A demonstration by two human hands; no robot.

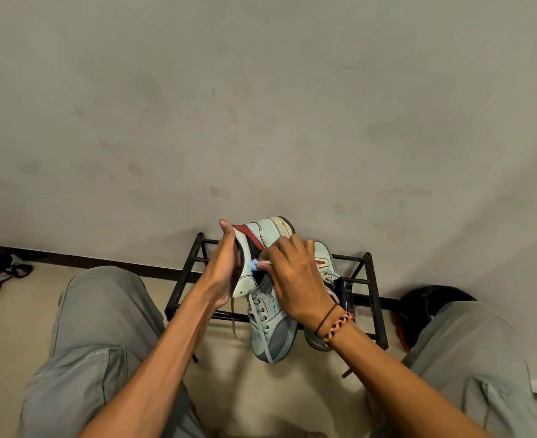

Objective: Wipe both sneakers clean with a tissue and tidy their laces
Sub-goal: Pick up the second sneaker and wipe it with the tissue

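The held sneaker (267, 298) is pale mint-white with grey panels on its toe and side, a red stripe and dark navy trim near the collar, and loose grey laces (256, 314) hanging down from the eyelets. It is raised above a black metal shoe rack (368, 279), toe pointing toward the person. The left hand (224, 273) grips it at the heel and collar. The right hand (295, 279) pinches a small tissue (259, 263), white with a blue tip, against the shoe's side with curled fingers. The second sneaker (324, 267), similarly coloured, sits on the rack, partly hidden behind the right hand.
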